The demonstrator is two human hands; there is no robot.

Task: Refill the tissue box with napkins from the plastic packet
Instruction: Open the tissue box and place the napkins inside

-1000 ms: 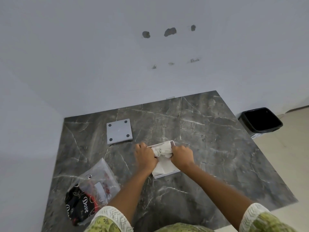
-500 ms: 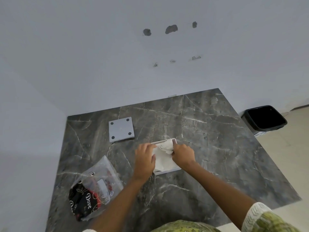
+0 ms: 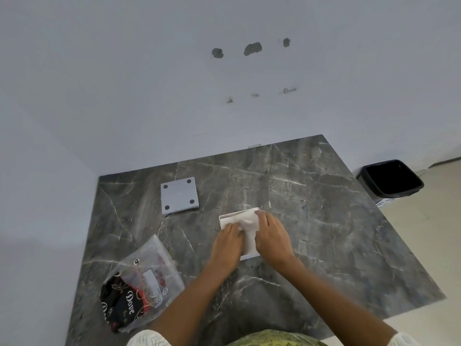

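A white tissue box (image 3: 225,217) lies open on the dark marble table (image 3: 311,221), filled with white napkins (image 3: 247,224). My left hand (image 3: 228,243) rests palm down on the left part of the napkins, fingers pressing on them. My right hand (image 3: 272,236) lies flat over the right side, its fingers reaching the far edge of the box. Both hands cover the near half of the box. The clear plastic packet (image 3: 142,280) with dark "Dove" print lies at the table's near left, apart from both hands.
A grey square lid (image 3: 179,195) with black pads at its corners lies upside down at the far left of the table. A black waste bin (image 3: 390,178) stands on the floor past the right edge. White walls border the table behind and left.
Both hands have spread flatter over the napkins; the crumpled top of the napkins now lies lower in the box. The left hand moved right onto the napkins.
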